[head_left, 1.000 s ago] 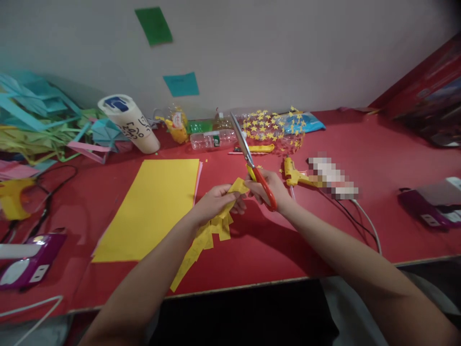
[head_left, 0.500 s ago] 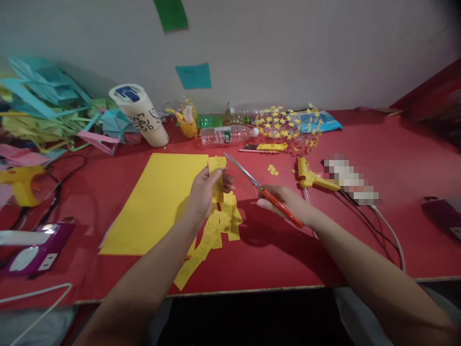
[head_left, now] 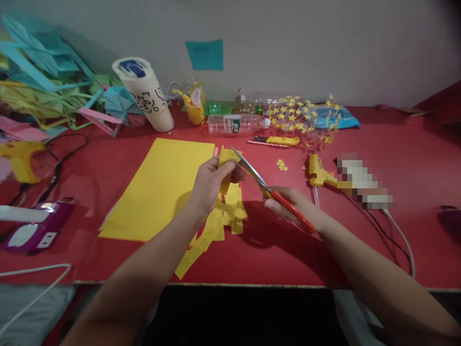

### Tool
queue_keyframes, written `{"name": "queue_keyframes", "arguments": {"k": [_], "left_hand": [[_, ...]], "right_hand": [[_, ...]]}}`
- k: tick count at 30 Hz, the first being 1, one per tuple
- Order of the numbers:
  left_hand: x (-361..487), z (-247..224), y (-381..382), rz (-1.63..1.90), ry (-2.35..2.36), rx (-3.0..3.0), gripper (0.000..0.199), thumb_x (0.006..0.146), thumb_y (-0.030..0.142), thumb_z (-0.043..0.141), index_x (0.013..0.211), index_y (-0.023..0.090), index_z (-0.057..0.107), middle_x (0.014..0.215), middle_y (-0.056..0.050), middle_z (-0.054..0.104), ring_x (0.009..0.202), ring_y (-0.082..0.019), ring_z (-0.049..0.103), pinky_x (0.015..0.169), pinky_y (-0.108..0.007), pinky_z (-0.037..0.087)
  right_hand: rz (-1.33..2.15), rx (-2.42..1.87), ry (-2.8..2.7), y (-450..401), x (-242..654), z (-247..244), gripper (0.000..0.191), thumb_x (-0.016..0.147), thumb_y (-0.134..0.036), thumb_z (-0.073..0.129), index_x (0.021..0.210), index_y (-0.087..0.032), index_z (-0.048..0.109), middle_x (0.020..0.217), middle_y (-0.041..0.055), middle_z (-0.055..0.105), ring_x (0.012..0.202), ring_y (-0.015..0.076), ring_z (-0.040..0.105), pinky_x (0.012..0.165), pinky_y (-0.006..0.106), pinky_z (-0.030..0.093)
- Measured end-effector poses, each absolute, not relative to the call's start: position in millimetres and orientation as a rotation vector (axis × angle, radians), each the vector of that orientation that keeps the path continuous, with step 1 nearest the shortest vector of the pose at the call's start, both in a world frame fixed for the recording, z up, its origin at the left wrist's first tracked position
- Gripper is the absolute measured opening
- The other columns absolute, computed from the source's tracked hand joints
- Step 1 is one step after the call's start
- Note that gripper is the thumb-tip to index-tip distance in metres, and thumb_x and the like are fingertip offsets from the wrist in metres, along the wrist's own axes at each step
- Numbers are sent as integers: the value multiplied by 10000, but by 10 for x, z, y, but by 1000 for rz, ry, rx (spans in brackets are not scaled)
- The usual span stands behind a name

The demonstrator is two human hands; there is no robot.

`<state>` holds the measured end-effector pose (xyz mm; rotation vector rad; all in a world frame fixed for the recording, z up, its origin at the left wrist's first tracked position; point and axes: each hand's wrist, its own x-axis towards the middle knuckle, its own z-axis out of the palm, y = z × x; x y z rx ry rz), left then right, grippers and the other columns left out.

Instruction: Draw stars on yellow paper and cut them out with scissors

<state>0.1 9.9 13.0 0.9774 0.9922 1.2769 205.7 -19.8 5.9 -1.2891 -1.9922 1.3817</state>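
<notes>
My left hand (head_left: 212,180) pinches a yellow paper strip (head_left: 226,156) with faint drawn lines, holding it above the table. In my right hand (head_left: 288,204) are red-handled scissors (head_left: 252,168), their blades pointing up and left. The blade tips meet the top of the strip; whether they are cutting cannot be made out. Several more marked yellow strips (head_left: 232,211) lie loosely overlapped beneath my left hand. To the left is a stack of yellow paper sheets (head_left: 154,192). Small cut yellow stars (head_left: 282,165) lie in a little heap beyond the scissors.
A yellow glue gun (head_left: 319,173) with a cord lies right. Behind are a box cutter (head_left: 283,141), a clear plastic bottle (head_left: 234,125), star garlands (head_left: 297,115) and a white tumbler (head_left: 147,96). Folded paper shapes (head_left: 39,67), another glue gun (head_left: 23,158) and a purple power strip (head_left: 38,226) stand left.
The scissors have come up against the strip in my left hand, their blades having been apart from it before. The whole view has shifted, so things appear higher and farther right.
</notes>
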Motion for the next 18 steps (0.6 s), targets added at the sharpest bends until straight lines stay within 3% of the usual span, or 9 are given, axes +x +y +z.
{"name": "queue_keyframes", "arguments": {"k": [18], "left_hand": [[-11,101,93,1288,942,962,106,796,260,680,768,160,663,609,-3,695,559,-114,655,582,-247,525]], "right_hand": [[1556,-1400,-1853,-246,2020,214,616,758,-824,525,672,-228,393,519,-76,400,433,72,370,429,242,302]]}}
